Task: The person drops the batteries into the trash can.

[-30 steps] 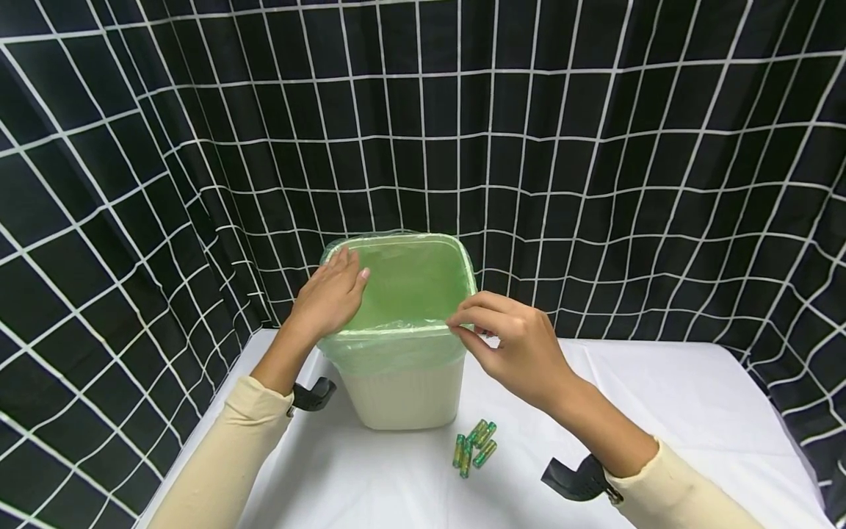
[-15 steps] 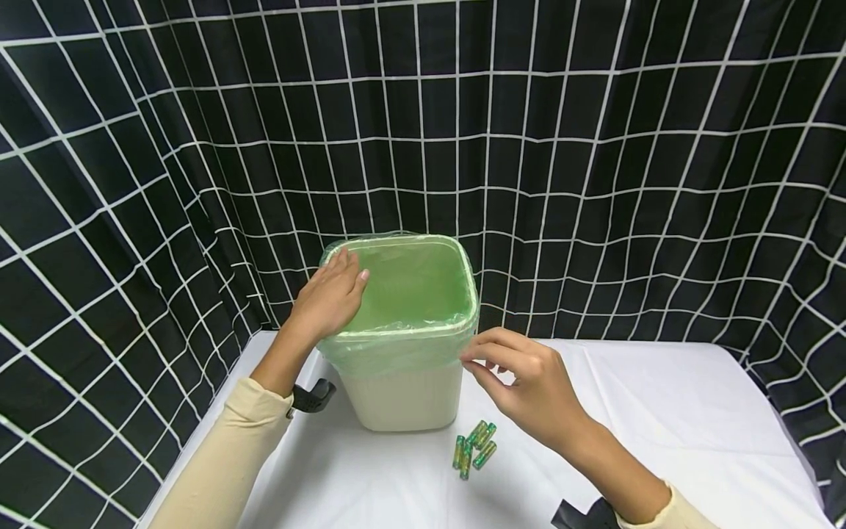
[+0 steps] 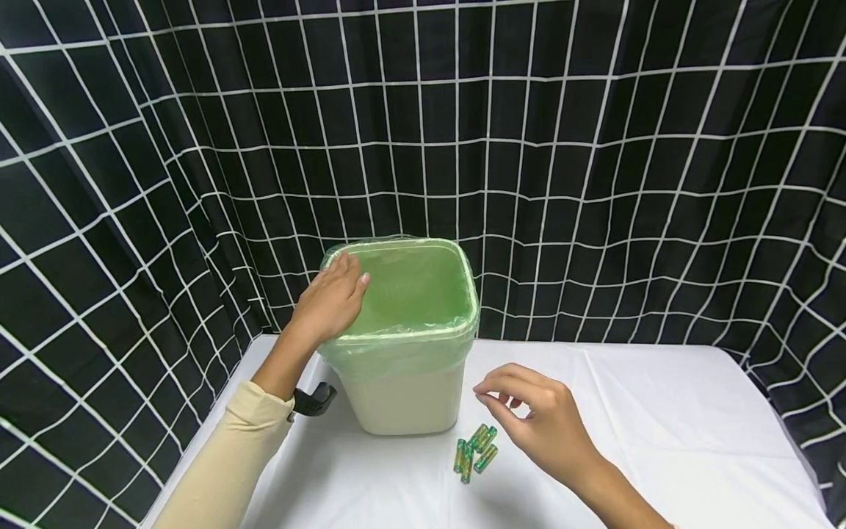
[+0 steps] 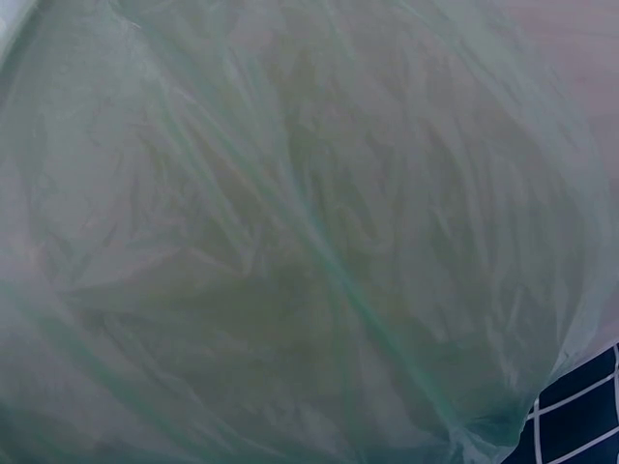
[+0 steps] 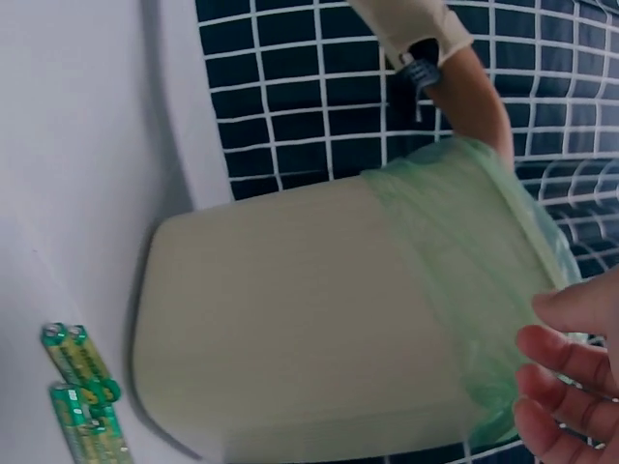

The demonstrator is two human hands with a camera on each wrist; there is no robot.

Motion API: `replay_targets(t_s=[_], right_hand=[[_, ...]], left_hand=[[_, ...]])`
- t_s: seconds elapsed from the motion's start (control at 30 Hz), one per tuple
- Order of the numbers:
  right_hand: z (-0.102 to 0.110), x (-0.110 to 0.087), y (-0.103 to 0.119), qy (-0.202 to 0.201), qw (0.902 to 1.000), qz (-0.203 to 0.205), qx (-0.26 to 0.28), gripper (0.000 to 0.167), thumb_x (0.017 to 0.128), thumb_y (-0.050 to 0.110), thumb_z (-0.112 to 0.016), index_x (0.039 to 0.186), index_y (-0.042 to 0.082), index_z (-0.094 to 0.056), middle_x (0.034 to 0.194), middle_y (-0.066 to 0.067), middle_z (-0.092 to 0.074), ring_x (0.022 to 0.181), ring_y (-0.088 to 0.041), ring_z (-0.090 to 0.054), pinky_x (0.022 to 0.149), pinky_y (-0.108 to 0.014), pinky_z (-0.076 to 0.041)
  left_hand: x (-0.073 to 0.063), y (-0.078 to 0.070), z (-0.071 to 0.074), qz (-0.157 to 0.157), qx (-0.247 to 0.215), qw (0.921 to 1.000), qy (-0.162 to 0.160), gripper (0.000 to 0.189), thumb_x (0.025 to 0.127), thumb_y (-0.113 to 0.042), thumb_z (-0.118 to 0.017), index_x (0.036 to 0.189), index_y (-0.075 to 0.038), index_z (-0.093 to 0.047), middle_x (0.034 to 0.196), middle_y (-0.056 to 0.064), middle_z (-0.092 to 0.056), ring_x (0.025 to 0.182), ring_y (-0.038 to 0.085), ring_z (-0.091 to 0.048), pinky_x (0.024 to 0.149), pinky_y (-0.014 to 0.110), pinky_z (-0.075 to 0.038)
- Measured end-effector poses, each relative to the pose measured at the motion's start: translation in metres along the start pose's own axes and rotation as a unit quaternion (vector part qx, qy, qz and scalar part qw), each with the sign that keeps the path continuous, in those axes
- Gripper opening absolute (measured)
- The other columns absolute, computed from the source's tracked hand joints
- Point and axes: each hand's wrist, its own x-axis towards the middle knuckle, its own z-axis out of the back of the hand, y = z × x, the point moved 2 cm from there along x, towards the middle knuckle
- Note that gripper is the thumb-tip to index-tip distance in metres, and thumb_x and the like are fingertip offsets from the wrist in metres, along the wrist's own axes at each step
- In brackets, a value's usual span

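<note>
A cream waste bin stands upright on the table. A thin green bin liner lines it and folds down over its outside. My left hand lies with extended fingers on the bin's left rim, over the liner. Crinkled liner fills the left wrist view, so that hand is hidden there. My right hand hovers right of the bin with bent fingers, apart from the liner and holding nothing visible. Several green and gold batteries lie in a small cluster in front of the bin, just left of the right hand.
A white cloth covers the table. Behind and to the left hangs a black curtain with white grid lines, close to the bin's back. The left wrist wears a black strap mount.
My right hand has let go of the liner at the bin's front right corner and moved down and right, toward the batteries. The left hand stays on the rim.
</note>
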Motion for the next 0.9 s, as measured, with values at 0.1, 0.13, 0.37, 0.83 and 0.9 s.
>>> replay_targets(t_s=[0.1, 0.13, 0.37, 0.83, 0.9], right_hand=[[-0.001, -0.008, -0.003, 0.007, 0.9998, -0.016, 0.002, 0.025, 0.080, -0.007, -0.080, 0.092, 0.014, -0.077, 0.092, 0.007, -0.073, 0.077, -0.005, -0.065, 0.063, -0.015, -0.052], [-0.001, -0.011, -0.004, 0.008, 0.9998, -0.020, 0.004, 0.024, 0.080, -0.007, -0.079, 0.092, 0.015, -0.077, 0.092, 0.007, -0.073, 0.076, -0.004, -0.065, 0.062, -0.016, -0.052], [-0.006, -0.027, -0.011, 0.015, 0.9992, -0.038, 0.004, 0.024, 0.080, -0.006, -0.080, 0.091, 0.015, -0.077, 0.091, 0.008, -0.073, 0.071, -0.001, -0.062, 0.060, -0.018, -0.052], [-0.021, -0.056, -0.027, 0.011, 0.9978, -0.065, -0.012, 0.030, 0.074, -0.007, -0.084, 0.087, 0.018, -0.076, 0.086, 0.011, -0.072, 0.067, 0.000, -0.057, 0.054, -0.016, -0.049], [-0.023, -0.061, -0.032, 0.013, 0.9974, -0.069, -0.016, 0.028, 0.074, -0.007, -0.085, 0.086, 0.016, -0.077, 0.085, 0.010, -0.072, 0.066, 0.001, -0.056, 0.054, -0.015, -0.049]], left_hand=[[-0.001, 0.000, 0.000, 0.002, -0.002, 1.0000, 0.003, 0.061, 0.112, -0.033, -0.025, 0.156, 0.008, -0.024, 0.166, 0.024, -0.015, 0.155, 0.033, -0.011, 0.126, 0.044, -0.009], [-0.001, 0.000, -0.001, 0.002, -0.002, 1.0000, 0.003, 0.061, 0.112, -0.033, -0.024, 0.156, 0.008, -0.024, 0.166, 0.024, -0.015, 0.155, 0.033, -0.011, 0.126, 0.044, -0.009], [-0.001, 0.002, 0.001, 0.004, -0.005, 1.0000, -0.001, 0.062, 0.112, -0.035, -0.024, 0.157, 0.008, -0.023, 0.166, 0.023, -0.015, 0.155, 0.033, -0.010, 0.126, 0.044, -0.009], [0.000, 0.001, 0.000, 0.002, -0.005, 1.0000, 0.001, 0.062, 0.112, -0.035, -0.023, 0.157, 0.008, -0.023, 0.166, 0.024, -0.014, 0.155, 0.033, -0.010, 0.126, 0.044, -0.009], [0.000, 0.001, 0.000, 0.002, -0.006, 1.0000, 0.001, 0.062, 0.112, -0.035, -0.023, 0.157, 0.008, -0.023, 0.166, 0.024, -0.014, 0.155, 0.033, -0.010, 0.126, 0.043, -0.009]])
